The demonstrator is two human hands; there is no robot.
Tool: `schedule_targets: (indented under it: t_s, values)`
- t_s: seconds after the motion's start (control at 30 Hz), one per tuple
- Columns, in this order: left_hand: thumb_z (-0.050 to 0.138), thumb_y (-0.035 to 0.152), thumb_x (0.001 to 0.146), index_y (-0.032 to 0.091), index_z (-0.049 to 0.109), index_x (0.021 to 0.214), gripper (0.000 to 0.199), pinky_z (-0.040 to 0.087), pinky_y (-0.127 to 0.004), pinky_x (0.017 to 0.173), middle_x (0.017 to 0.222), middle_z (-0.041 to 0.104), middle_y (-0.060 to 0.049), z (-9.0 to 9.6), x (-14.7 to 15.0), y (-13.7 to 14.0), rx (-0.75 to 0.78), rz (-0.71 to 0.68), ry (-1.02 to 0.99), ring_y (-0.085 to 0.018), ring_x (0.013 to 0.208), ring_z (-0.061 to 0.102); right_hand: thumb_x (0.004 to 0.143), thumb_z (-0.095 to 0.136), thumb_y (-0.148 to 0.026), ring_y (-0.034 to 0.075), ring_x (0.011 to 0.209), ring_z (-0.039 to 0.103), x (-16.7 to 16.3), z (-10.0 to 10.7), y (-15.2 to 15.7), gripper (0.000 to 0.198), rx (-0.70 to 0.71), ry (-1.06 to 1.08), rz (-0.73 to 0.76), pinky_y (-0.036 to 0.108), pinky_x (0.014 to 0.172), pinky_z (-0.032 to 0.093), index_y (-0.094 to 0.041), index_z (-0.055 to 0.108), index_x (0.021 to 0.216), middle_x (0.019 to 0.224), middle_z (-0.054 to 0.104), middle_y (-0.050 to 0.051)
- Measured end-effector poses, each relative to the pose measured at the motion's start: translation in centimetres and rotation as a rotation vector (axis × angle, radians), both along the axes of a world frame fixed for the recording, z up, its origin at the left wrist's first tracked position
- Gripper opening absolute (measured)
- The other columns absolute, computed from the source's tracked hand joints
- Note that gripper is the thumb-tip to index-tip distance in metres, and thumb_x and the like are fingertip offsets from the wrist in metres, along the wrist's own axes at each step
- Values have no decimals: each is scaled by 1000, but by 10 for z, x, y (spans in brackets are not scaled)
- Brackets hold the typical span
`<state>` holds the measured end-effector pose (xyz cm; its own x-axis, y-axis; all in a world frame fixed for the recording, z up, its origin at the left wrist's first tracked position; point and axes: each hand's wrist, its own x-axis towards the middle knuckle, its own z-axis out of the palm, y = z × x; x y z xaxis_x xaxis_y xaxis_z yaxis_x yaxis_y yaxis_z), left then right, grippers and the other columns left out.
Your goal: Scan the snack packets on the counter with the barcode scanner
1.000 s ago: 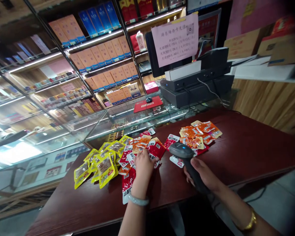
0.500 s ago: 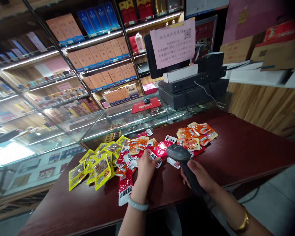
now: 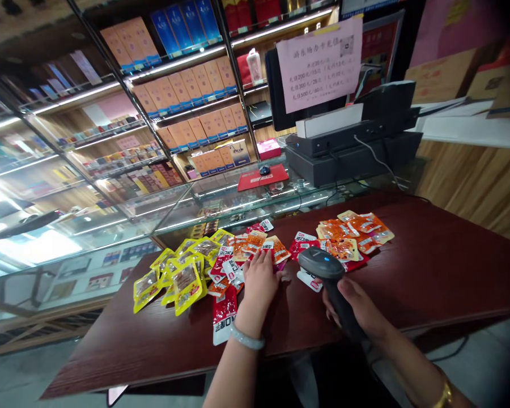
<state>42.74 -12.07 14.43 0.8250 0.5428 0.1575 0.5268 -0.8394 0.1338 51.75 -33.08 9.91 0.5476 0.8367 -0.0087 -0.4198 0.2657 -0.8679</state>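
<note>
Right hand curls fingers round handle of scanner. Left of scanner, left hand lies over red and orange packets, these directly under fingertips; pinching or merely resting, cannot tell. Yellow packets on desk, farther left of scanner.

The left hand partly hides packets; the bottom edge crops the gold bracelet.

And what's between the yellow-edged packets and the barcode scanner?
In the head view, between them lie red packets and orange packets, with the left hand over some, then a strip of brown tabletop.
</note>
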Motion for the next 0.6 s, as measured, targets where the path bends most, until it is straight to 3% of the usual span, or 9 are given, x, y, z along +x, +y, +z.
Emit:
schedule_targets:
  t_s: [0.13, 0.33, 0.43, 0.5, 0.6]
  values:
    - [54, 56, 87, 21, 42, 144, 68, 19, -56, 116, 150, 43, -14, -11, 21, 8, 36, -58, 66, -31, 144, 30, 81, 60, -67, 11, 41, 53, 1, 2, 1, 52, -10, -6, -8, 19, 36, 41, -16, 56, 91, 58, 59, -2]
    - [55, 57, 85, 12, 55, 131, 64, 13, -60, 116, 134, 57, -20, -9, 55, 11, 135, -104, 90, -34, 139, 36, 81, 59, -68, 11, 41, 53, 1, -1, 1, 52, 0, 23, 2, 19, 36, 40, -17, 56, 91, 57, 59, -2]
    - [55, 52, 87, 17, 58, 129, 54, 11, -54, 119, 131, 60, -15, -6, 46, 10, 158, -245, 106, -31, 140, 35, 81, 60, -67, 11, 41, 54, 1, -2, 2, 51, 1, 37, 2, 19, 36, 40, -17, 55, 90, 56, 58, -3]
    - [56, 48, 88, 24, 55, 135, 53, 11, -53, 120, 141, 54, -13, -4, 29, 10, 162, -309, 116, -29, 144, 31, 81, 60, -67, 11, 40, 53, 1, 0, 2, 51, 1, 27, 4, 19, 36, 39, -18, 54, 90, 56, 58, -3]
    - [64, 48, 83, 34, 51, 139, 59, 14, -59, 117, 151, 42, -11, 3, -2, 13, 96, -269, 189, -33, 145, 28, 81, 59, -68, 10, 39, 52, 0, 3, 1, 52, -1, 14, 10, 19, 36, 39, -17, 54, 89, 56, 57, -3]
